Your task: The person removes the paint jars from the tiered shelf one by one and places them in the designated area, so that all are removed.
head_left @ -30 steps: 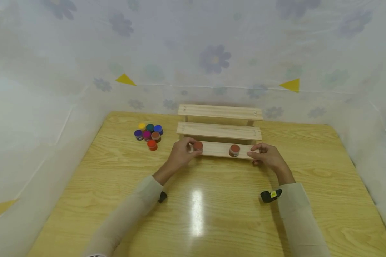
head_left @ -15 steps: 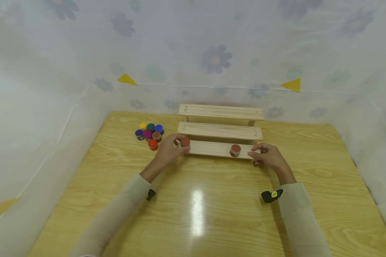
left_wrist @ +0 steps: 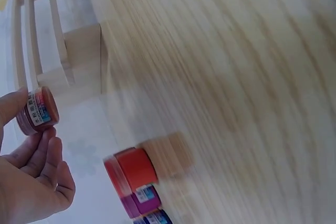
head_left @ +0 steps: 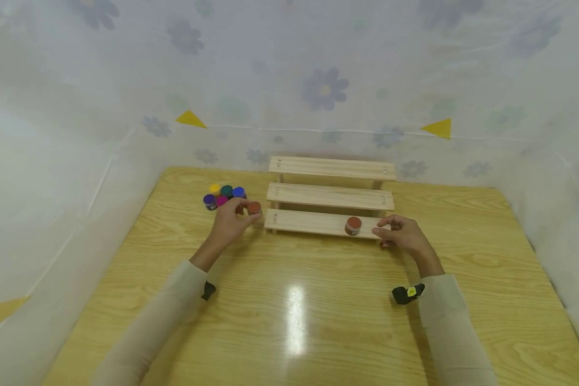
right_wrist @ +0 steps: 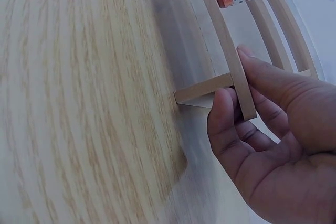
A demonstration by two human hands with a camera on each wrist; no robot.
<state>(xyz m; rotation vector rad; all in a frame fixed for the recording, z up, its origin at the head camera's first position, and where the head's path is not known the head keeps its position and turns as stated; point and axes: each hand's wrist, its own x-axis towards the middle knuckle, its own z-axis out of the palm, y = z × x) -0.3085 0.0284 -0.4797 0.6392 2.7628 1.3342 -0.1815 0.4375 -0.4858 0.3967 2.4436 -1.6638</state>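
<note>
My left hand (head_left: 228,222) pinches a small paint jar with a reddish-brown lid (head_left: 254,208) between thumb and fingers, just left of the stepped wooden rack (head_left: 309,221). The left wrist view shows this jar (left_wrist: 41,109) held tilted, its printed label facing the camera. With thumb above and fingers below, my right hand (head_left: 402,234) grips the right end of the rack's lowest board (right_wrist: 239,85). A second reddish-brown jar (head_left: 353,225) stands on that board near the right hand. Behind the left hand, part of a jar cluster is hidden in the head view.
Several paint jars stand at the left: yellow (head_left: 214,189), green (head_left: 227,191), blue (head_left: 239,193), purple (head_left: 209,201) and magenta (head_left: 221,201). A red jar (left_wrist: 131,170) shows in the left wrist view. The rack's upper boards (head_left: 330,196) rise towards the flowered sheet (head_left: 323,88).
My left hand has carried its brown jar leftwards from over the lowest board to beyond the rack's left end. The right hand keeps its grip on the board, and the second jar has not moved.
</note>
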